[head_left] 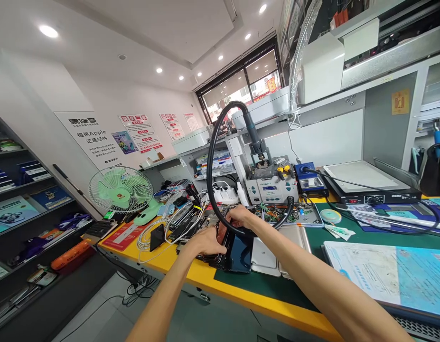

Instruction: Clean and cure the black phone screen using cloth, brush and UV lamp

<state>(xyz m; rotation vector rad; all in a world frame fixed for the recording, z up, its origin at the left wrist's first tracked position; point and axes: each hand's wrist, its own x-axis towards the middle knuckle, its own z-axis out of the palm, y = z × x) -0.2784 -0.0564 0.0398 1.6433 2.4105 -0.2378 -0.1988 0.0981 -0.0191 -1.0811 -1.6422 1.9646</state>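
My left hand (207, 241) is over a pile of dark phone frames and parts (216, 260), its thumb stretched away from the fingers. The fingertips reach down into the pile and are partly hidden. Just beyond it, my right hand (239, 217) has its fingers curled at the back of the pile; what they hold is too small to tell. A dark blue phone (240, 252) lies beside the pile. To its right are a white phone back (264, 255) and a gold phone back (298, 235). A black hose (211, 166) arches over the right hand.
A hot-air station (271, 189) stands behind a tray of circuit boards (312, 217). Left are white cables (148, 235) and a green fan (122, 190). A hot plate (365, 178) and a blue-white booklet (387, 273) lie right. The yellow bench edge (255, 299) runs nearest me.
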